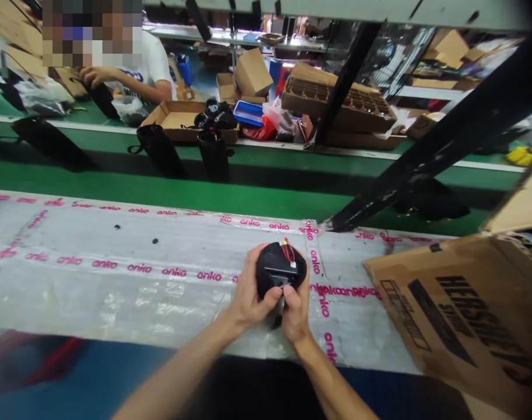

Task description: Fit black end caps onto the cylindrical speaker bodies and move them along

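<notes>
— What sits closest?

— A round black housing [280, 269] with red wires [287, 252] on top, held over the plastic-sheeted bench [117, 297] between the left hand [252, 289] and right hand [296, 315].

— And the fingers?

— Curled round its sides, thumbs [275, 295] pressed inward near a small dark panel, apparently to steady it with the wires facing up.

— Further off?

— Pink "anko" tape [139, 268], a cardboard flap [450, 315], then a green conveyor belt [161, 198] carrying black cylinders [161, 150]
</notes>
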A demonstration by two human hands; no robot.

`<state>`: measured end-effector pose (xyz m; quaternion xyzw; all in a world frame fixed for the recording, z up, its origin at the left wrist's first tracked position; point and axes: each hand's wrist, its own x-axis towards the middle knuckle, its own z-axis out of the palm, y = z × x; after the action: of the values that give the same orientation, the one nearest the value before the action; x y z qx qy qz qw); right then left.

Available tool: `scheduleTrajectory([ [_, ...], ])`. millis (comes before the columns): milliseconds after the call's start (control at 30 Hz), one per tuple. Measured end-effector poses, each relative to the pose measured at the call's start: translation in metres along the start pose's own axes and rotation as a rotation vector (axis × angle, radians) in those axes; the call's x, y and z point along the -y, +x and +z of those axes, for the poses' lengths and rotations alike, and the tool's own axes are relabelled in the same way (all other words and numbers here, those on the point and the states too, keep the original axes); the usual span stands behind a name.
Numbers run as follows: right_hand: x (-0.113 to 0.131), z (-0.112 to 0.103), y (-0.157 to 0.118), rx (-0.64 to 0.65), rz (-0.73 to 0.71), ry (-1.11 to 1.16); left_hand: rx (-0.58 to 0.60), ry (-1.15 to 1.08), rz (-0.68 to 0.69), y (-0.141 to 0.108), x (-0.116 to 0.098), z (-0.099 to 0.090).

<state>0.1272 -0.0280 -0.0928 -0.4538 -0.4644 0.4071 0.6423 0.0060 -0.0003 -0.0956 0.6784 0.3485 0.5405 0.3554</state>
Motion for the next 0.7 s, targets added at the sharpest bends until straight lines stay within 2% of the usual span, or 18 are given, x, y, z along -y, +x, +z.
scheduleTrajectory([
  [100,0.007,0.005,0.001,-0.041,-0.009,-0.087,-0.153,-0.031,-0.066,-0.004,-0.012,0.014],
  [267,0.007,0.006,-0.013,-0.06,-0.123,-0.168,-0.202,-0.041,-0.119,-0.023,-0.026,0.02],
  [400,0.005,0.004,-0.02,-0.037,-0.181,-0.172,-0.122,-0.072,-0.081,-0.032,-0.02,0.01],
  [600,0.006,0.007,-0.016,-0.039,-0.156,-0.155,0.144,-0.079,-0.044,-0.018,-0.018,-0.021],
  [633,0.007,0.008,-0.016,-0.036,-0.158,-0.163,0.155,-0.067,-0.036,-0.016,-0.02,-0.022],
  [700,0.007,0.009,-0.016,-0.032,-0.162,-0.176,0.094,-0.021,-0.02,-0.014,-0.026,-0.018],
])
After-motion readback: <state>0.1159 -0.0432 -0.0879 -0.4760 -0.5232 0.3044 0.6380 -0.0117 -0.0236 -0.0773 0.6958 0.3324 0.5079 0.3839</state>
